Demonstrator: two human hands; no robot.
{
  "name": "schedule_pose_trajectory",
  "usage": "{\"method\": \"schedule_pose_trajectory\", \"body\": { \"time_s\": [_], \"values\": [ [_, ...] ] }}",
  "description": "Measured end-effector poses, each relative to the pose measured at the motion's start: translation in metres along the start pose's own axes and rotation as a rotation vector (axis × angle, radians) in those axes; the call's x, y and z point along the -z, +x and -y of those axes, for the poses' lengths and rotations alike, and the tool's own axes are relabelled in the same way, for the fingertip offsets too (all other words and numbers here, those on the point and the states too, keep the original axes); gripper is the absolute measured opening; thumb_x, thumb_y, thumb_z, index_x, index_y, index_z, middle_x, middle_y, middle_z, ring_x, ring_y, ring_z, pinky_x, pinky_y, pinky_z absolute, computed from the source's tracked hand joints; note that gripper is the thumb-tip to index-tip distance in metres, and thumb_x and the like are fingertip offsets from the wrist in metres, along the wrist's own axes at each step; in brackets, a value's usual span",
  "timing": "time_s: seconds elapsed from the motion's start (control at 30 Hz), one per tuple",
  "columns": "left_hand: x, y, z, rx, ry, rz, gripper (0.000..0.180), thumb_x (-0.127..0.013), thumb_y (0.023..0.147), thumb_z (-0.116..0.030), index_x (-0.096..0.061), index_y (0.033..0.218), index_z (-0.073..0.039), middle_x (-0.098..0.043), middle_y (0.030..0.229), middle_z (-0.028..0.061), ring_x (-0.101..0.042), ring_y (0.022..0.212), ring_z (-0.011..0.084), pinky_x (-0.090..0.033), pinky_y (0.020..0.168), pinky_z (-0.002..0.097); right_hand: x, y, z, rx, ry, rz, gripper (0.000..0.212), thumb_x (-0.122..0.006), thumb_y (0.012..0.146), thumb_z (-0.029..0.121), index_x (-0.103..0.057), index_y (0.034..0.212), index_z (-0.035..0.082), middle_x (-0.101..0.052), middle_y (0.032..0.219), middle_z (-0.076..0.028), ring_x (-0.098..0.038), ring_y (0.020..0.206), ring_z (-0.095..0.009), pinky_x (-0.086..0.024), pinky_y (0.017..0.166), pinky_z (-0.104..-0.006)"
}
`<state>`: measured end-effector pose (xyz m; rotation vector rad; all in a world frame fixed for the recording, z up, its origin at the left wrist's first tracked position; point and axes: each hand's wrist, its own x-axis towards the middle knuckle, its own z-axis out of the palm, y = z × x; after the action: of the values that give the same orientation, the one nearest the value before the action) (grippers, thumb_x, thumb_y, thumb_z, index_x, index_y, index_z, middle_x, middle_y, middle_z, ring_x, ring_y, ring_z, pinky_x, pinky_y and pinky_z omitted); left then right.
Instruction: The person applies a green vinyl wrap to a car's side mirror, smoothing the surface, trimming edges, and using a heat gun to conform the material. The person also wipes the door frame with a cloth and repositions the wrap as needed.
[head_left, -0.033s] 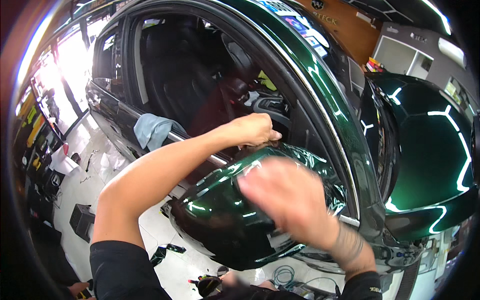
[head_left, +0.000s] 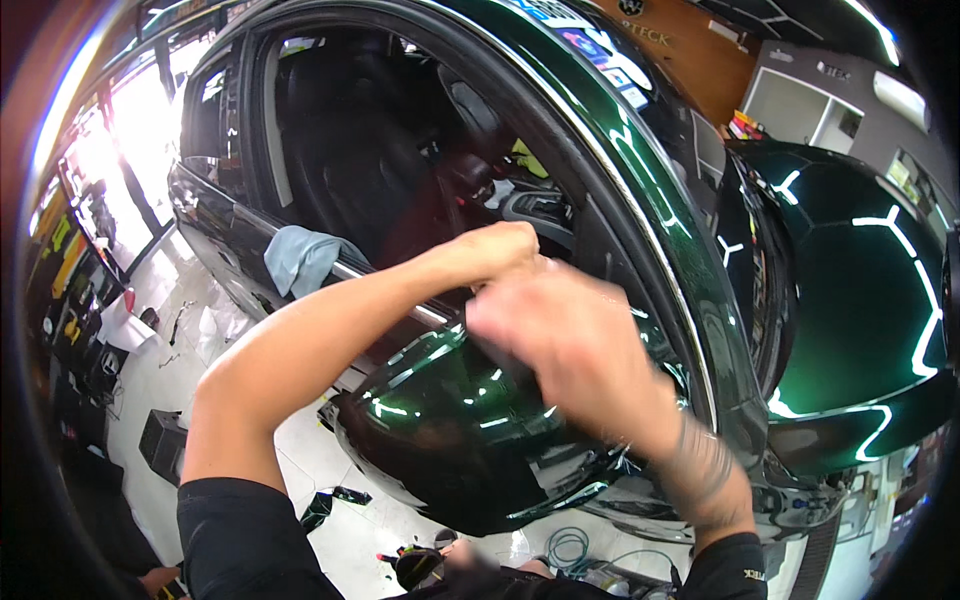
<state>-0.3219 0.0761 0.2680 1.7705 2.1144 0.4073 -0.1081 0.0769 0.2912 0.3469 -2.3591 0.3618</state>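
A glossy dark green side mirror housing [head_left: 440, 440] juts from a dark green car door [head_left: 650, 250] whose window is open. My left hand [head_left: 500, 250] reaches across from the left. It is curled into a fist at the mirror's top edge by the window sill, and I cannot make out anything inside it. My right hand [head_left: 570, 350] is blurred by motion. It hovers over the upper part of the mirror, with its fingers close to my left hand. Whether it holds anything is not clear.
A blue-grey cloth [head_left: 300, 255] hangs over the window sill to the left. Dark seats [head_left: 350, 150] show inside the car. The green front wing and bonnet [head_left: 860, 300] lie to the right. Scraps, a dark box [head_left: 160, 445] and coiled cable [head_left: 570, 550] lie on the white floor.
My right hand has lifted from the mirror's surface up toward my left hand. The left hand stays at the mirror's top edge.
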Motion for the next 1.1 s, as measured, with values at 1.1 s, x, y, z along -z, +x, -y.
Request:
{"method": "schedule_pose_trajectory", "body": {
  "time_s": [1.1],
  "values": [
    [0.008,-0.011,-0.007,-0.004,-0.095,-0.004,0.052,-0.057,0.098,-0.039,-0.069,0.075,0.006,-0.065,0.064,0.02,-0.069,0.059,0.0325,-0.057,0.056,0.0441,-0.002,-0.046,0.068,0.181,-0.168,0.045,0.031,-0.072,0.075,0.016,-0.074,0.104,0.005,-0.071,0.099,-0.009,-0.067,0.091,-0.022,-0.058,0.084,-0.0367]
  ]
}}
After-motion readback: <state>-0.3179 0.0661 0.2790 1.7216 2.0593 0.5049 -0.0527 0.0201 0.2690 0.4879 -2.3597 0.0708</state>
